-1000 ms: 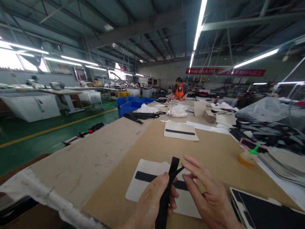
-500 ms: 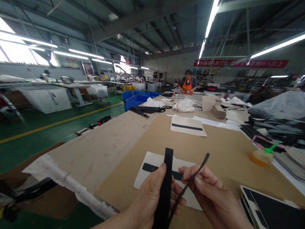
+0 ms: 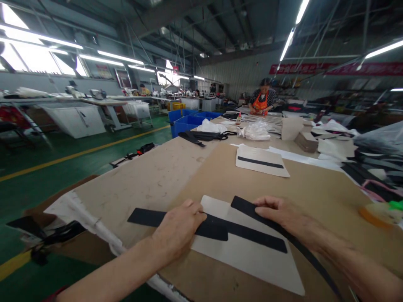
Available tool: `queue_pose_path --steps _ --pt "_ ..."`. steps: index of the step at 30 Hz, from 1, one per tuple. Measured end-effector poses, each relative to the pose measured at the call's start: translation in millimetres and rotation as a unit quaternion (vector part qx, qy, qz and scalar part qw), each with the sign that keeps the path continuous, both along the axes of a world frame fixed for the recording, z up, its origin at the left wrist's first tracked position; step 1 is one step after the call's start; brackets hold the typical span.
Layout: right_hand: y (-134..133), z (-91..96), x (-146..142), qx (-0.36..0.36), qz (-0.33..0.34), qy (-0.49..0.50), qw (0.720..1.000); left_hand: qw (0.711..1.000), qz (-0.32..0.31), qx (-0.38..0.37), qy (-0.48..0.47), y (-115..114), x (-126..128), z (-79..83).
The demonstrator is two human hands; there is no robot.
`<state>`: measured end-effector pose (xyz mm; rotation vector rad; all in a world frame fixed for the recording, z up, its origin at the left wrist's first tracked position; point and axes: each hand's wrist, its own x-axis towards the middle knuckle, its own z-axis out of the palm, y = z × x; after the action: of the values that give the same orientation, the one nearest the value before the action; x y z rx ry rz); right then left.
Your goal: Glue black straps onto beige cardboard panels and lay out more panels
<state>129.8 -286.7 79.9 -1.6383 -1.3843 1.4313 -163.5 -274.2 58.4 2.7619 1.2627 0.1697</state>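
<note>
The left hand (image 3: 182, 224) is closed over a black strip (image 3: 145, 217), pinching it near the middle with thumb and fingers; the strip's left end reaches out over the counter (image 3: 151, 180), and its right end lies over the pale panel (image 3: 261, 266). The right hand (image 3: 278, 212) grips a second black strip (image 3: 245, 205) close to its end, thumb against fingers, and the rest bends down beside the forearm toward the counter's near edge. Whether either strip is pressed flat on the panel or held just above it, I cannot tell.

The panel sits on the brown sheet (image 3: 317, 201), near the counter's near edge, with a black band (image 3: 258, 236) running across it; the left strip covers part of that band. The step in hand seems to be separating and placing strips over the panel. The next move, I judge, calls for the left strip to be squared to the band while the right hand keeps its loose length from twisting.

Farther from the near edge lies another pale panel (image 3: 267, 170) with its own dark band. Toward the counter's right edge stands a bottle of amber liquid (image 3: 374, 216) with a green tip.
</note>
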Motion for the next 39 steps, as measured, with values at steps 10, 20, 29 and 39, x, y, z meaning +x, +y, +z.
queue_pose_path --steps 10,20,29,39 --pt "71 -39.2 -62 0.104 0.121 -0.144 0.977 1.000 0.021 0.000 -0.010 25 7 -45.0" --pt "86 -58.5 -77 0.125 0.148 -0.193 0.962 0.999 0.033 0.000 -0.042 25 3 -57.4" --pt "87 -60.1 -81 0.114 0.154 -0.227 0.955 1.000 0.011 -0.005 -0.026 28 1 -58.9" --pt "68 -35.2 -11 0.042 0.200 -0.132 0.970 1.000 0.015 -0.016 -0.009 31 2 -57.8"
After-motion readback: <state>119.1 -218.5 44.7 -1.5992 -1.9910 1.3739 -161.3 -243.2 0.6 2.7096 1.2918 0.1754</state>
